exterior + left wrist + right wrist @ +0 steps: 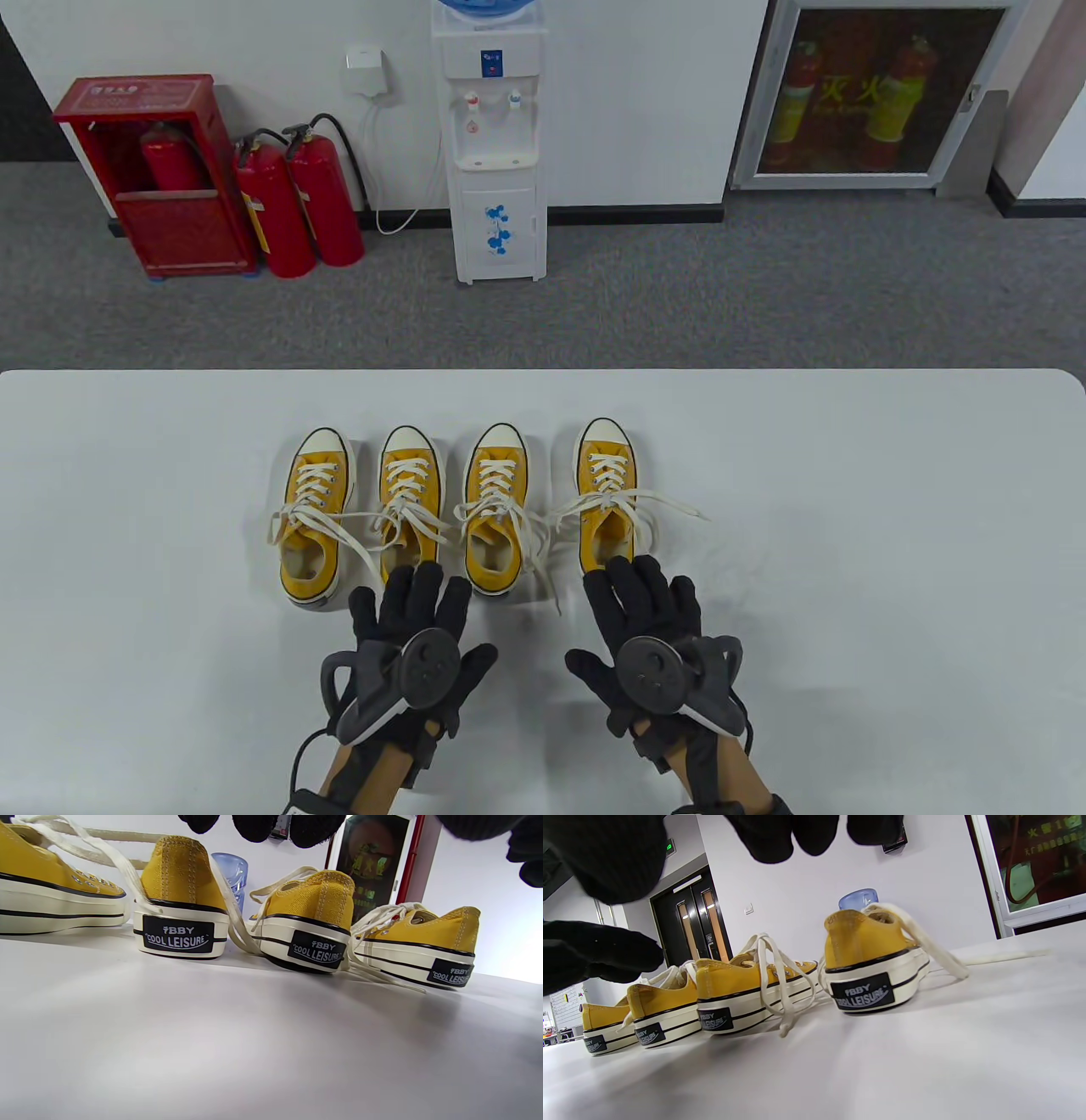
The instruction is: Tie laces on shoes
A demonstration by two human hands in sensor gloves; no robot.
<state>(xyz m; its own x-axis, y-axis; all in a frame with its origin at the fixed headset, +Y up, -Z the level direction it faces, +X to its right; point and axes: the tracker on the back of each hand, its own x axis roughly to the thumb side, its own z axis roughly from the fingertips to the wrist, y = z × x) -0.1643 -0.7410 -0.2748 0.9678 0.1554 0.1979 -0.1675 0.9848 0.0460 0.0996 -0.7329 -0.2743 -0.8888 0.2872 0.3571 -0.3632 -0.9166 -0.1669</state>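
From the table view I see four yellow shoes [454, 514] in a row on the white bench [848, 552], toes away from me, cream laces [331, 531] loose and spilling between them. My left hand [411, 649] lies flat with fingers spread, a wide grip holding nothing, fingertips at the heel of the second shoe from the left. My right hand [649, 641] is likewise spread and empty, fingertips at the heel of the rightmost shoe [606, 497]. Beyond the bench stand a water dispenser [496, 144] and red extinguishers [297, 204]. In the left wrist view, heels [180, 895] with black labels face me and dark fingertips [254, 825] hang above them, clear of the laces. In the right wrist view, the nearest heel [865, 959] sits just ahead, a lace [925, 942] trailing off its right side, fingertips [772, 836] above and touching nothing.
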